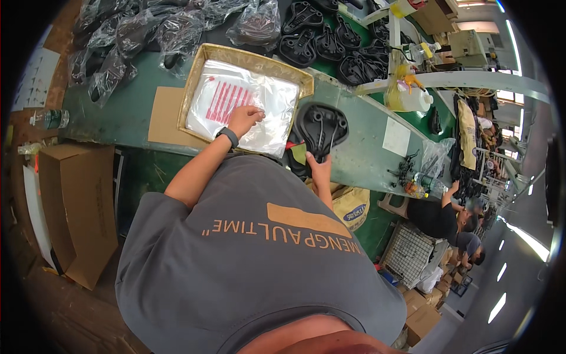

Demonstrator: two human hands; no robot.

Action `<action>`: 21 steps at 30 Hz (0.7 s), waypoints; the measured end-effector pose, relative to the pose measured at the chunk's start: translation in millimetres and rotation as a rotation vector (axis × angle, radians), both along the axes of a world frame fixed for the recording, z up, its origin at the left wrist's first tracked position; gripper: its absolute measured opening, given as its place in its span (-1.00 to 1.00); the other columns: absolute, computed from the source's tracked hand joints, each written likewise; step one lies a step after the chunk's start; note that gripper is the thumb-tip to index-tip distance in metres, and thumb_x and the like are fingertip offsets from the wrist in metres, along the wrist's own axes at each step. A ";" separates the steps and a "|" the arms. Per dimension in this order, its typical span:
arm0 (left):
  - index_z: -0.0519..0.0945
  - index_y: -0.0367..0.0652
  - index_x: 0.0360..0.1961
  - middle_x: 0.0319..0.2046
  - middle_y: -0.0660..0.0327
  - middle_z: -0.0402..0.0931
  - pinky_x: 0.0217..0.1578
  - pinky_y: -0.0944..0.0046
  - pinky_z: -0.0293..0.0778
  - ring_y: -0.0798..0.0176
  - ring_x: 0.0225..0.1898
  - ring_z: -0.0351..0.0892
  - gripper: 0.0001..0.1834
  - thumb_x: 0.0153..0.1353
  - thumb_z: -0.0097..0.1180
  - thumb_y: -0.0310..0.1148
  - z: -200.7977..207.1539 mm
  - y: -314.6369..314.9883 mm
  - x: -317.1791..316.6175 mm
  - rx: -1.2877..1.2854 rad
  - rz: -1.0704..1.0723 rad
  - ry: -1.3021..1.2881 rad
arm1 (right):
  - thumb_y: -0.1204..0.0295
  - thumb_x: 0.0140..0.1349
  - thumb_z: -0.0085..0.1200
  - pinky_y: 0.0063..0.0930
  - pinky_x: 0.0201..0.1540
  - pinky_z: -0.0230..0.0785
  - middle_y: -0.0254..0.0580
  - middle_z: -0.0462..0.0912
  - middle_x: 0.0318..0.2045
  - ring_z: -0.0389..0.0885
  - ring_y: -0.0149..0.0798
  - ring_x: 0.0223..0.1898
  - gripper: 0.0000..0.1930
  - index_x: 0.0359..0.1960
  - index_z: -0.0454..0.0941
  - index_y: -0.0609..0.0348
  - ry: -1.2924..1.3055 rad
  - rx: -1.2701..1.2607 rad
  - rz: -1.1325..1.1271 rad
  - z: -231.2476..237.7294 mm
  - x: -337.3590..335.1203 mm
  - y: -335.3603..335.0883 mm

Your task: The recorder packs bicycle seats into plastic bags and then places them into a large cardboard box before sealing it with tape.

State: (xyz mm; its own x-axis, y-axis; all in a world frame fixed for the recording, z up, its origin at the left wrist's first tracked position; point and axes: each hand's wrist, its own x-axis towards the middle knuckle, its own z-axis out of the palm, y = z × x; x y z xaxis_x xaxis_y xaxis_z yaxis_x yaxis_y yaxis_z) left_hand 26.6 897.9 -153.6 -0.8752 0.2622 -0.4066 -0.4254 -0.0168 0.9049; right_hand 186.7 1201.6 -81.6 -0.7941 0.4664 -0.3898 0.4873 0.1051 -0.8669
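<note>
My right hand (320, 170) is closed around the narrow nose of a black bicycle saddle (321, 128), whose underside with its metal rails faces up. My left hand (243, 121), with a dark band on its wrist, is over a stack of clear plastic bags (272, 97) printed with red stripes. Its fingers are drawn together just above the bags; whether they pinch one is too small to tell. The bags lie in a shallow tan tray (187, 94) on the green workbench (368, 133).
Plastic-wrapped saddles (138, 35) line the back left, and several bare black saddles (329, 44) the back centre. A cardboard sheet (162, 118) lies under the tray's left side. A yellow spray bottle (407, 94) hangs by a white frame post. Other people (436, 218) sit farther right.
</note>
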 end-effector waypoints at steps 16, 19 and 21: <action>0.72 -0.23 0.10 0.01 0.21 0.77 0.08 0.21 0.72 0.31 -0.02 0.77 -0.71 0.60 0.20 -0.24 97.4 -87.5 38.6 0.693 0.126 -0.179 | 0.32 0.48 0.34 -0.35 -0.28 0.66 0.00 0.70 -0.12 0.73 -0.16 -0.22 -0.58 0.20 0.50 0.29 -0.171 -1.168 0.154 69.3 -120.2 -114.4; 0.66 -0.22 0.19 0.05 0.20 0.74 0.09 0.14 0.73 0.27 0.02 0.76 -0.72 0.63 0.12 -0.30 113.1 -166.8 10.8 1.066 0.471 -0.101 | 0.29 0.50 0.32 -0.30 -0.22 0.56 0.02 0.67 -0.02 0.68 -0.14 -0.14 -0.55 0.23 0.48 0.33 0.077 -1.255 0.226 83.2 -117.5 -89.4; 0.65 -0.22 0.20 0.07 0.20 0.72 0.09 0.13 0.73 0.27 0.03 0.75 -0.71 0.62 0.12 -0.30 132.8 -189.4 -6.1 1.151 0.490 -0.143 | 0.33 0.45 0.35 -0.30 -0.24 0.54 -0.02 0.67 -0.02 0.68 -0.15 -0.19 -0.53 0.24 0.48 0.31 0.209 -1.173 0.333 122.7 -117.1 -93.6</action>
